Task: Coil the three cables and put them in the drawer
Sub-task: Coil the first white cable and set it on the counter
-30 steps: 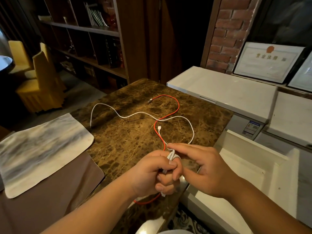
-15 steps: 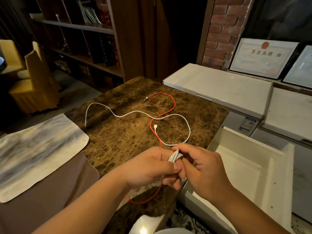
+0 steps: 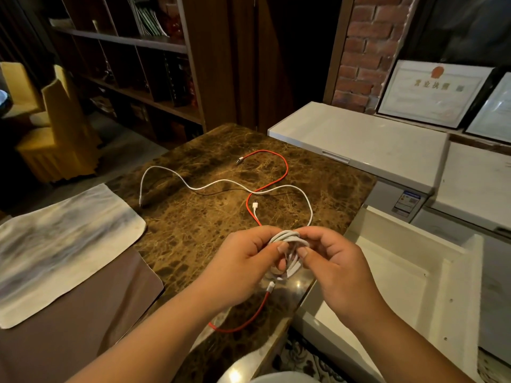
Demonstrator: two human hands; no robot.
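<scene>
Head view, lower centre of frame: a person's left hand and right hand meet over the near edge of a brown veined marble tabletop. Both pinch a small coiled bundle of white cable, thumbs on the near side, fingers curled over the top. Uncoiled length of that white cable runs up from the bundle, loops right at centre frame, then snakes left across the marble to a plug nr the cloth. A white connector tip lies on the marble inside the loop, w/ its lead running down toward the hands.

Centre: thin red cable in an S-curve from upper centre down under the hands, reappearing at bottom centre by the table edge. A thin dark cable, hard to make out, lies beside the white one.

Right of frame: open white drawer, just beside the table. Left: grey-white streaked cloth mat.
</scene>
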